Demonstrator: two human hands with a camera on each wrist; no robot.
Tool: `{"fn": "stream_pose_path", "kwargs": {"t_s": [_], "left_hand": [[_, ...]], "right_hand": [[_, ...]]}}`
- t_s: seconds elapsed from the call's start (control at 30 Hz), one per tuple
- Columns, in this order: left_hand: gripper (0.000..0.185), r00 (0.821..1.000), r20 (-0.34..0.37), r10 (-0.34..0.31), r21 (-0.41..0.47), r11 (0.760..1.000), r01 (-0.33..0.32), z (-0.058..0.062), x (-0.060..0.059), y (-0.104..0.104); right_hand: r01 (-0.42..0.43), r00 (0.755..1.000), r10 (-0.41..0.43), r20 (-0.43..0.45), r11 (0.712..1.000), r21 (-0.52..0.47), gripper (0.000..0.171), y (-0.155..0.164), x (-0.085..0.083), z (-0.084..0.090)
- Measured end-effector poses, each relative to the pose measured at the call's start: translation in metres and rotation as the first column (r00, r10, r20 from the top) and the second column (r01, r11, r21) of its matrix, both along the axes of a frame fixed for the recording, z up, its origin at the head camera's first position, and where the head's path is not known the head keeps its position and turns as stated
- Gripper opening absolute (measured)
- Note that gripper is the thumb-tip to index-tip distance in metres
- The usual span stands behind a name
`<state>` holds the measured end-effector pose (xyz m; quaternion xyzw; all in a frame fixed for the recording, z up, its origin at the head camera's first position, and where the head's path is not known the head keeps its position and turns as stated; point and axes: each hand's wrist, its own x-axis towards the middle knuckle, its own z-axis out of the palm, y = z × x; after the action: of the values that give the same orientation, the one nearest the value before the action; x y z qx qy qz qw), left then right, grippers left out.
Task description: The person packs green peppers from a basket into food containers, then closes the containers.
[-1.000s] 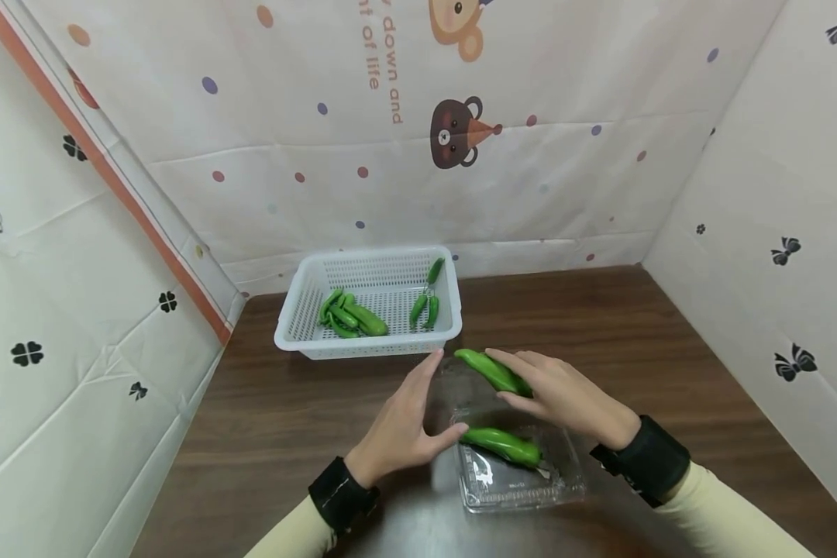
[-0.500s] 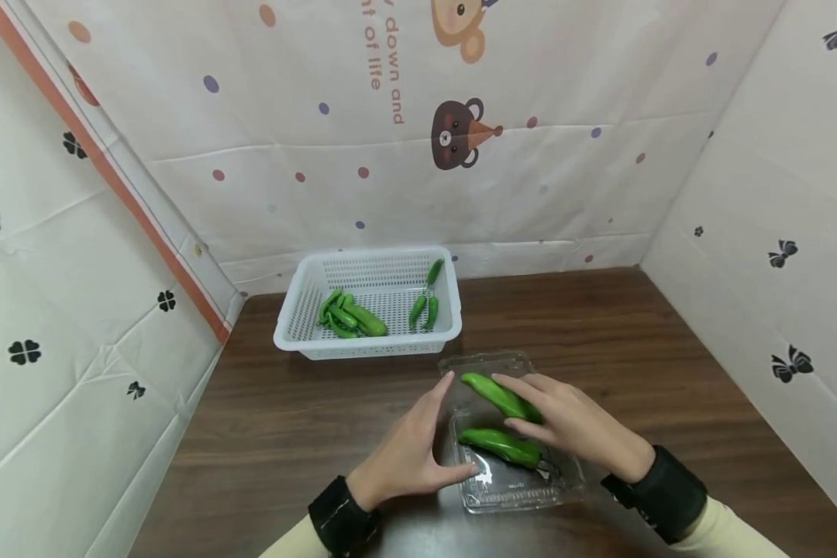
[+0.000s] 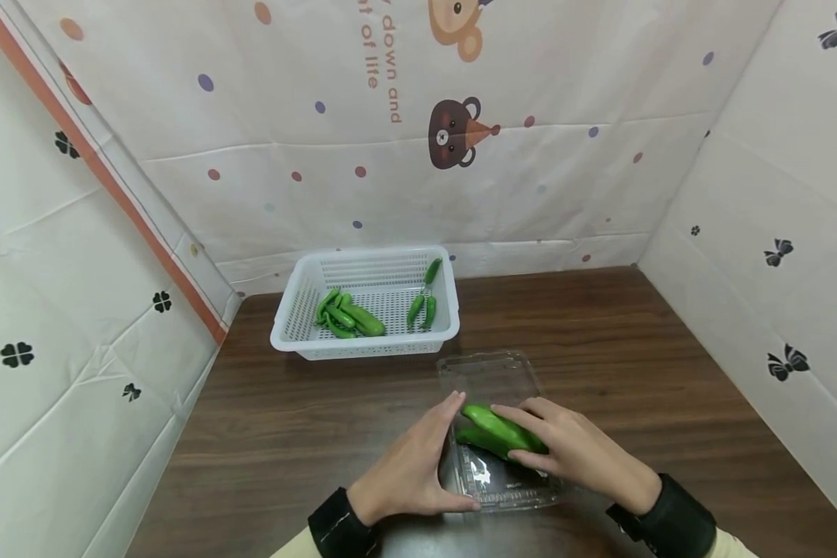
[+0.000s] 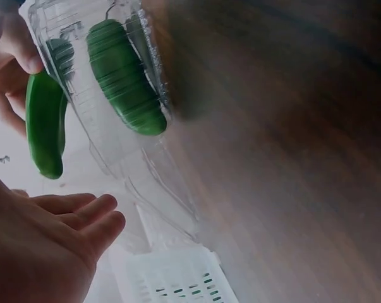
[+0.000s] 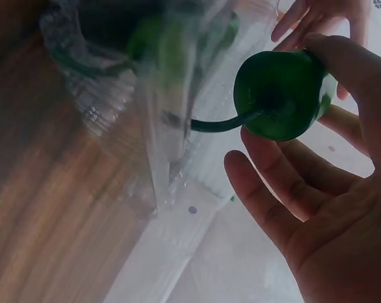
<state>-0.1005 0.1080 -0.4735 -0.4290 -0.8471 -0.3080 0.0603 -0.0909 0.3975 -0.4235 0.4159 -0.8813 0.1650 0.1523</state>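
Note:
A large green chili pepper [image 3: 504, 428] is gripped by my right hand [image 3: 580, 451], thumb on its near side and fingers over its far side. In the right wrist view its cap and curved stem [image 5: 218, 124] face the camera. Below it, a second green pepper [image 4: 124, 79] lies inside the clear plastic clamshell box [image 3: 509, 496], whose lid [image 3: 491, 376] is folded back toward the far side. The held pepper partly covers the second one in the head view. My left hand [image 3: 415, 469] is spread at the box's left side, thumb by the near left corner, holding nothing.
A white perforated basket [image 3: 366, 349] stands at the back of the brown wooden table [image 3: 272, 434]. Inside it, several green peppers [image 3: 345, 314] are heaped at the left and three small ones [image 3: 428, 310] lie at the right. Patterned cloth walls [image 3: 530, 194] border the table.
My right hand has brought the pepper nearer and lower, from over the lid to over the second pepper. My left hand has shifted slightly nearer along the box.

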Motion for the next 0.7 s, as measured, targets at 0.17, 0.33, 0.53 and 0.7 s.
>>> {"fn": "stream_pose_path", "kwargs": {"t_s": [0.17,0.33,0.53,0.7], "left_hand": [[0.138,0.999,-0.032,-0.001,-0.042,0.999,-0.001,-0.004,0.0,0.001],[0.135,0.999,-0.04,0.0,-0.056,0.998,-0.002,-0.006,-0.001,0.001],[0.131,0.999,-0.045,-0.003,-0.065,0.998,0.0,-0.007,-0.002,0.001],[0.13,0.999,-0.053,-0.004,-0.064,0.998,0.0,-0.008,-0.002,0.001]], "right_hand": [[-0.002,0.999,0.001,0.033,1.0,0.03,0.062,-0.001,0.005,-0.004],[-0.001,0.998,-0.003,0.066,0.998,0.056,0.06,-0.002,0.008,-0.007],[-0.021,0.996,0.015,0.083,0.997,0.068,0.061,-0.004,0.01,-0.012],[-0.018,0.997,0.012,0.07,0.996,0.089,0.062,-0.005,0.011,-0.014]]}}
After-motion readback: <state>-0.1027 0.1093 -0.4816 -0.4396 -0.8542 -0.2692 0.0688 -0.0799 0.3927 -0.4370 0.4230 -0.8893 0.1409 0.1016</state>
